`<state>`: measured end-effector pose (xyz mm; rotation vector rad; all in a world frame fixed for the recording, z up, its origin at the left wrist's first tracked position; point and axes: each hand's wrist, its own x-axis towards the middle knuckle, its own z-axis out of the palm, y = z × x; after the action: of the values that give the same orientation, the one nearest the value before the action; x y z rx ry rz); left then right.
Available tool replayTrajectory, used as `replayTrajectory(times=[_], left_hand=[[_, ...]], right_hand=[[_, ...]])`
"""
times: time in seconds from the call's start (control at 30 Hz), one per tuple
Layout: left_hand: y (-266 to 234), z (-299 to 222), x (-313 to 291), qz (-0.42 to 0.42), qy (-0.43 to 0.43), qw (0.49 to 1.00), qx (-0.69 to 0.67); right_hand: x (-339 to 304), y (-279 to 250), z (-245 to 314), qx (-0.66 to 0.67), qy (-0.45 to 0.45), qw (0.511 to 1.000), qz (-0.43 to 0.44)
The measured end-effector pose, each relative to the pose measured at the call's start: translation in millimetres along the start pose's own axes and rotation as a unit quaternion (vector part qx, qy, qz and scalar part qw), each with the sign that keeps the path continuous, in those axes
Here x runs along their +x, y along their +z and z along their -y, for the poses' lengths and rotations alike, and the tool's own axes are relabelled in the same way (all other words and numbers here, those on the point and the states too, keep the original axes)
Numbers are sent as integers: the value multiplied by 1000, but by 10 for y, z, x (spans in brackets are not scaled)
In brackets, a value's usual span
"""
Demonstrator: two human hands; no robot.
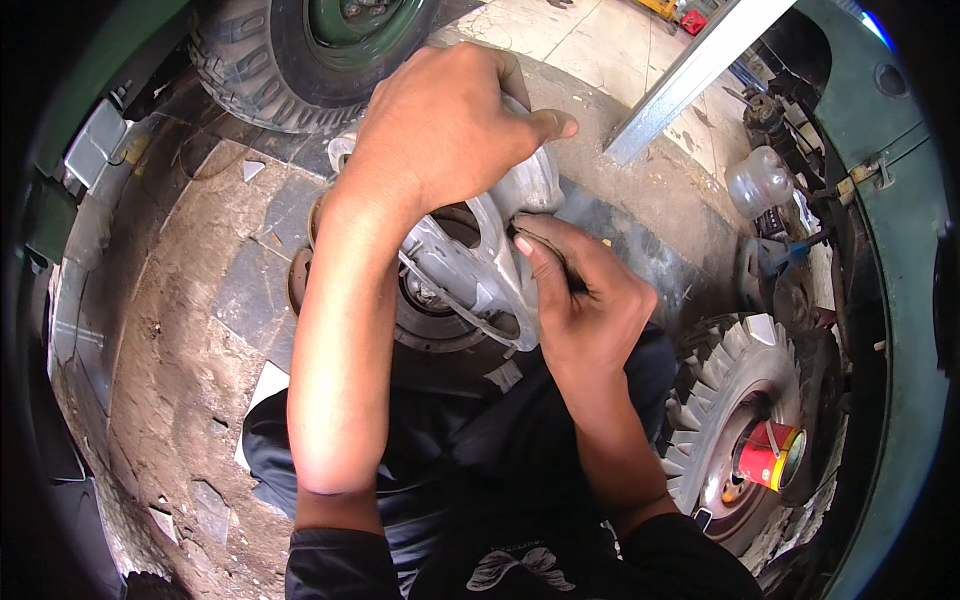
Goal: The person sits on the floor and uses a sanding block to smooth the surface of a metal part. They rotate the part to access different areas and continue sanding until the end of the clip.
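Over at the far edge of the floor (155,330), a chunky tyre (240,75) stood tall around its green rim (348,30)! Across on the far right, a pale metal post (685,95) met the ground, and well beyond it a small red object (693,21) sat beside a yellow one (657,8). Down the right edge came a clear plastic bottle (758,183), and nearer, another tyre (715,400), with a red tin (757,452) at its rusty middle! And on the far left, a pale fragment (253,170) lay flat.
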<state>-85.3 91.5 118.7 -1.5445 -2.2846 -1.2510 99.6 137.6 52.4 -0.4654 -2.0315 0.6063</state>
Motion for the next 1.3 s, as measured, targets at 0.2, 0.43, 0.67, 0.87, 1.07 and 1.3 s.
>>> replayTrajectory(times=[0.2,0.43,0.67,0.87,1.07,1.3], left_hand=[[-12,-16,2,-2,-2,1000,-11],[9,-122,-5,73,2,996,-57],[-107,-216,-24,68,-73,995,-16],[-29,-154,12,-7,-72,997,9],[-55,-210,47,25,-94,995,10],[-94,-92,19,26,-87,996,-11]], right_hand=[[-7,-74,40,87,70,991,70],[-126,-177,-52,67,-64,993,79],[-224,-13,-44,17,-9,999,-44],[-122,34,10,145,99,985,-4],[-21,-119,-196,162,-2,982,102],[-63,-291,-442,193,-108,960,170]])
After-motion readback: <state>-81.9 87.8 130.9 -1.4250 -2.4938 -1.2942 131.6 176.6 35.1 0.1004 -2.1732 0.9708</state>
